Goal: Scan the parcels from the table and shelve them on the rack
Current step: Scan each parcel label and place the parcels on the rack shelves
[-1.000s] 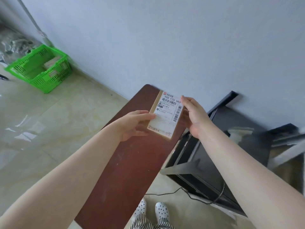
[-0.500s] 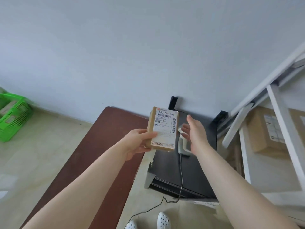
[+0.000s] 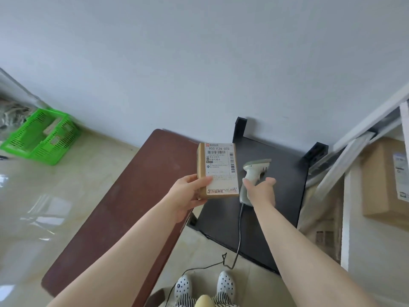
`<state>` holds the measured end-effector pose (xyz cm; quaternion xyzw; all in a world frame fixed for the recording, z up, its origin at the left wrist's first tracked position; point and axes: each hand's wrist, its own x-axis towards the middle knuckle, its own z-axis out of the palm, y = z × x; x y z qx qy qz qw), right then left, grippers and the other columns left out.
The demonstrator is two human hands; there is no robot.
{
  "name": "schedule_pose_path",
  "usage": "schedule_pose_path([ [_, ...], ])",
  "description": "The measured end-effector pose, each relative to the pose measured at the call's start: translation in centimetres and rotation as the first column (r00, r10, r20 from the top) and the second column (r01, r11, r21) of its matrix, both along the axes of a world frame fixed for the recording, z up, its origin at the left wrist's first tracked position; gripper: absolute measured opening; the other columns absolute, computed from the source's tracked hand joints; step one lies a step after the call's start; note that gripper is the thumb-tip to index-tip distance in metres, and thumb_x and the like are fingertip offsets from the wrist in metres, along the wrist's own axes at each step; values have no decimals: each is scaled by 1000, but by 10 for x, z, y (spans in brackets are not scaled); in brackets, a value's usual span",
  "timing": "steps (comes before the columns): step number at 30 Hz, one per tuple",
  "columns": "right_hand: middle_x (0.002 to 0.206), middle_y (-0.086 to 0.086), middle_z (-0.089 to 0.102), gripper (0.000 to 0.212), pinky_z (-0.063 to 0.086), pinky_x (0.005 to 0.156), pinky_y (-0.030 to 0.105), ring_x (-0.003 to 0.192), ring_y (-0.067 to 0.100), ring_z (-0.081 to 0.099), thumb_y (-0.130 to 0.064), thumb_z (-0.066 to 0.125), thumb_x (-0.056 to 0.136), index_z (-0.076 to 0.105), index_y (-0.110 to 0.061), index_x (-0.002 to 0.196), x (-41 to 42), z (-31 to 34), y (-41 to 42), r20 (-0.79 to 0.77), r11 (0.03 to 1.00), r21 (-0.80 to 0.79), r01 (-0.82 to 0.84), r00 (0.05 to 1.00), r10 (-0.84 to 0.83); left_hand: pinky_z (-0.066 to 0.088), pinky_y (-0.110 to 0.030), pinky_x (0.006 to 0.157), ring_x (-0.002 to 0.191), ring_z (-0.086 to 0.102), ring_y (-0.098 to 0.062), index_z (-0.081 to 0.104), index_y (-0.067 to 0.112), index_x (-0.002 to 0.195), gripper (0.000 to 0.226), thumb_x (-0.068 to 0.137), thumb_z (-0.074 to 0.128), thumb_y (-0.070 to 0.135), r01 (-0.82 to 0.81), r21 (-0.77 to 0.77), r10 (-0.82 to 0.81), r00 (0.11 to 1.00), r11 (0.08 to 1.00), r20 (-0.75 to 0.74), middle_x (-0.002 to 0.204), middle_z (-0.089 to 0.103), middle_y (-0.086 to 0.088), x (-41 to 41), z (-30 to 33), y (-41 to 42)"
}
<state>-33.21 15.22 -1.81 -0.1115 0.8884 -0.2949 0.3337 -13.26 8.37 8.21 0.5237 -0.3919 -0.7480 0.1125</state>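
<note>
The white rack (image 3: 374,120) is cut off at the right edge, a large cardboard box (image 3: 382,178) on it only partly visible. The left hand (image 3: 188,193) grips a small labelled parcel (image 3: 218,171) upright between the brown table (image 3: 132,196) and a black stand (image 3: 281,185). The right hand (image 3: 261,191), fingers spread, hides the barcode scanner (image 3: 254,171)'s handle; contact is unclear. Since half a second ago, that hand has dropped closer to the scanner.

Right hand (image 3: 262,191) now down at the scanner (image 3: 254,173) handle, fingers spread, reached further than half a second ago; parcel (image 3: 218,171) swung off the brown table (image 3: 137,196) toward it.
</note>
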Motion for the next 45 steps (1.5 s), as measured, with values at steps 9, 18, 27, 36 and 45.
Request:
schedule_pose_path([
  [9, 123, 20, 60, 52, 47, 80, 42, 109, 41, 61, -30, 68, 92, 35, 0, 120, 0, 4, -13, -5, 998, 51, -35, 999, 36, 55, -42, 101, 105, 74, -22, 63, 14, 127, 35, 95, 69, 26, -88, 9, 88, 996, 996, 5, 109, 78, -4, -2, -6, -4],
  [18, 107, 4, 57, 34, 44, 72, 31, 89, 21, 55, -25, 64, 93, 48, -11, 120, -9, 45, 5, 322, 869, -342, 359, 913, -250, 56, -41, 97, 104, 73, -25, 65, 14, 126, 34, 94, 70, 26, -79, -38, 78, 996, 996, -39, 109, 78, -6, -11, 10, -25],
  [27, 74, 3, 62, 39, 43, 55, 29, 61, 16, 52, -47, 61, 94, 61, -8, 91, -17, 151, 19, 397, 777, -614, 139, 905, 151, 62, -27, 76, 95, 76, -19, 66, 13, 126, 30, 97, 65, 18, -7, -125, -11, 989, 992, -146, 112, 77, -6, -7, 48, -45],
  [36, 76, 7, 64, 32, 43, 63, 35, 65, 17, 55, -46, 70, 77, 63, -16, 88, -19, 214, 30, 132, 653, -594, -469, 744, 655, 59, -25, 64, 77, 76, -12, 69, 16, 121, 27, 95, 68, 23, 88, -172, -97, 994, 981, -45, 101, 79, -3, 24, 71, -61],
  [45, 73, 7, 62, 16, 45, 62, 26, 66, 18, 56, -27, 68, 81, 63, -14, 89, -13, 210, 34, 101, 594, -553, -585, 661, 744, 57, -27, 70, 79, 75, -12, 69, 14, 123, 29, 95, 68, 23, 121, -170, -132, 990, 978, -52, 100, 79, -1, 40, 65, -65],
])
